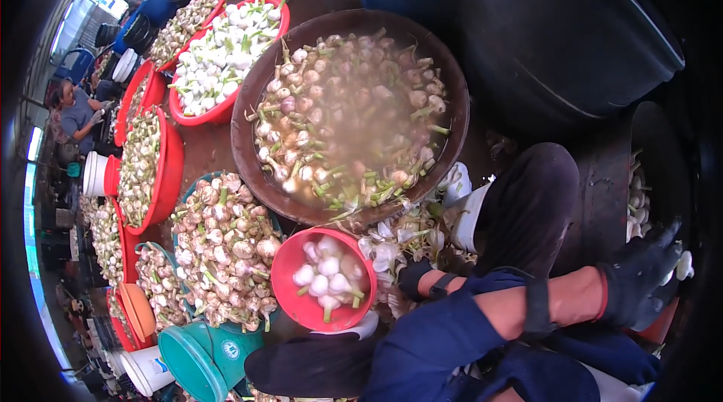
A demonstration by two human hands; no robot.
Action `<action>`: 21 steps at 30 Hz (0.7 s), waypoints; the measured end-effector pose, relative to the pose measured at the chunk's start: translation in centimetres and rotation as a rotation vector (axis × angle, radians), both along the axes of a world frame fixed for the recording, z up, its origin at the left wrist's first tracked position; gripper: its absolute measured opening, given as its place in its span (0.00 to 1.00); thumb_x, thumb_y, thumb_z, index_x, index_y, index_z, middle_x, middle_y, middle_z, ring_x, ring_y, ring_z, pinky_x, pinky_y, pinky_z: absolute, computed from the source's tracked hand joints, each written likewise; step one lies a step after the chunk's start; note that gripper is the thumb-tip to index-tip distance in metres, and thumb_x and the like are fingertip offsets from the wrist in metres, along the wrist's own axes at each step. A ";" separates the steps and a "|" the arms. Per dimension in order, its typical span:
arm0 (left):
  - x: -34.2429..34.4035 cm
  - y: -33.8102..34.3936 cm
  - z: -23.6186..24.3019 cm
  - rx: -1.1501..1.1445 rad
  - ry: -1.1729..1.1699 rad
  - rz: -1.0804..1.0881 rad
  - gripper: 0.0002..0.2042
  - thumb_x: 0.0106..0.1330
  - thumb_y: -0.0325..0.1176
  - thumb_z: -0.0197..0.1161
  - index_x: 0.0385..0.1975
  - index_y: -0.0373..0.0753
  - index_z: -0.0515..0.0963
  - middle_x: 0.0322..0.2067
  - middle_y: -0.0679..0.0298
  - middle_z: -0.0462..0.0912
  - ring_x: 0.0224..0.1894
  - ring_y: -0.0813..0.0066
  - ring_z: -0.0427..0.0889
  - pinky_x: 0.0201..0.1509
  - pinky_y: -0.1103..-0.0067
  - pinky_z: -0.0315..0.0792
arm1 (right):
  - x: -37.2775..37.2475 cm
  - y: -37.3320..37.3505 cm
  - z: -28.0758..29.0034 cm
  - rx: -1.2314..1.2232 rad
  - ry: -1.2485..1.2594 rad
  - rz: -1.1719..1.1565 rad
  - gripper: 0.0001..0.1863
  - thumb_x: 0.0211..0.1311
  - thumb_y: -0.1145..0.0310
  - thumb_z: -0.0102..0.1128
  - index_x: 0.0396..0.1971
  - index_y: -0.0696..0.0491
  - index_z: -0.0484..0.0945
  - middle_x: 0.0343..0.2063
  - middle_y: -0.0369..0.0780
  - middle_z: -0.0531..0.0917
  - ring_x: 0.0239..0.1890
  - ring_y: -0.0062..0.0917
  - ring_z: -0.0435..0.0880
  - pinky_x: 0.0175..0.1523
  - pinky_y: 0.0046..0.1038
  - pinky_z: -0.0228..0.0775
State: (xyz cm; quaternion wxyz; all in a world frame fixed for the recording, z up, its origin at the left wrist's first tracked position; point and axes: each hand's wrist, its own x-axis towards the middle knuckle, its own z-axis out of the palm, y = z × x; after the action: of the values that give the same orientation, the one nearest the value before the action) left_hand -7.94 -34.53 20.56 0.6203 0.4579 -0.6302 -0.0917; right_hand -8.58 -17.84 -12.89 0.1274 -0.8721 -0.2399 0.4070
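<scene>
My left hand [642, 280], in a dark glove, reaches across to the right rim of the view, its fingers bent around a small white garlic bulb [682, 266]. My right hand [414, 277], also dark-gloved, is low beside garlic peels [392, 240], mostly behind my left arm; its fingers are unclear. Nearby, a red bowl [282, 274] holds white bulbs in cloudy water. A wide brown basin [246, 131] holds unpeeled garlic in murky water. A teal tub of dry garlic [218, 251] stands left of the red bowl.
Red tubs [169, 157] of garlic line the left, with teal buckets [184, 357] in front. Large dark drums [565, 25] stand at top right, another container of garlic [639, 123] at far right. A person in a grey shirt [79, 116] works at upper left. My bent knees flank the peels.
</scene>
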 end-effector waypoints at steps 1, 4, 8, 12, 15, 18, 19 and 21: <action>0.8 1.0 -1.8 0.049 0.256 -0.170 0.21 0.49 0.28 0.61 0.43 0.26 0.68 0.49 0.37 0.66 0.58 0.40 0.61 0.60 0.63 0.61 | 0.0 -0.5 1.7 -0.031 0.020 0.031 0.20 0.49 0.61 0.57 0.45 0.45 0.76 0.41 0.39 0.80 0.49 0.40 0.76 0.54 0.60 0.55; 3.1 8.7 -7.1 0.205 0.285 0.293 0.18 0.52 0.27 0.59 0.44 0.29 0.68 0.43 0.41 0.71 0.39 0.43 0.74 0.41 0.63 0.71 | -3.6 -4.0 -1.2 0.168 -0.019 -0.145 0.18 0.51 0.59 0.55 0.43 0.44 0.78 0.40 0.39 0.80 0.46 0.39 0.77 0.52 0.58 0.58; 5.8 22.0 -11.3 0.663 0.412 0.495 0.14 0.54 0.26 0.60 0.41 0.31 0.73 0.37 0.52 0.76 0.38 0.58 0.78 0.42 0.74 0.72 | -3.2 -4.3 -2.8 0.568 -0.119 -0.485 0.15 0.55 0.55 0.50 0.39 0.41 0.80 0.37 0.39 0.81 0.42 0.36 0.80 0.47 0.54 0.63; 5.5 31.9 -11.8 0.792 0.527 0.728 0.11 0.57 0.23 0.57 0.40 0.31 0.75 0.33 0.59 0.79 0.34 0.75 0.79 0.37 0.82 0.72 | 7.4 -2.8 15.5 0.063 -0.051 0.033 0.15 0.51 0.52 0.56 0.28 0.46 0.82 0.30 0.40 0.82 0.37 0.35 0.81 0.40 0.39 0.71; 5.8 34.4 -13.6 0.784 0.537 0.844 0.10 0.59 0.22 0.55 0.40 0.30 0.75 0.30 0.61 0.80 0.31 0.77 0.79 0.36 0.83 0.72 | 11.9 -2.7 14.3 0.335 -0.321 -0.270 0.20 0.53 0.52 0.56 0.40 0.51 0.77 0.34 0.43 0.80 0.39 0.39 0.79 0.41 0.37 0.72; 6.3 34.0 -14.1 0.759 0.655 0.892 0.09 0.59 0.23 0.55 0.39 0.30 0.75 0.30 0.61 0.80 0.32 0.78 0.79 0.37 0.83 0.72 | 16.9 -0.4 10.3 0.280 -0.320 -0.413 0.32 0.53 0.48 0.57 0.53 0.53 0.67 0.55 0.51 0.67 0.52 0.48 0.71 0.54 0.39 0.66; 6.5 34.1 -14.0 0.751 0.657 0.889 0.09 0.59 0.23 0.55 0.39 0.30 0.75 0.30 0.61 0.80 0.32 0.78 0.79 0.37 0.83 0.72 | 18.2 0.8 9.0 0.220 -0.238 -0.381 0.33 0.56 0.43 0.50 0.58 0.47 0.64 0.59 0.50 0.63 0.55 0.47 0.69 0.56 0.41 0.64; 6.7 33.8 -13.9 0.762 0.604 0.842 0.10 0.59 0.24 0.56 0.39 0.30 0.75 0.30 0.60 0.80 0.32 0.77 0.79 0.37 0.82 0.72 | 19.7 2.8 4.4 0.216 -0.193 -0.229 0.31 0.58 0.43 0.46 0.58 0.43 0.64 0.59 0.49 0.64 0.56 0.48 0.67 0.56 0.41 0.64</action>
State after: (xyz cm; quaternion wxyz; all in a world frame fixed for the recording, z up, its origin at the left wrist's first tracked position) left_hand -1.22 -0.76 6.66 0.5472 0.8084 -0.1171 -0.1827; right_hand 11.17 -15.05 -8.46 0.2420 -0.9101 -0.1925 0.2761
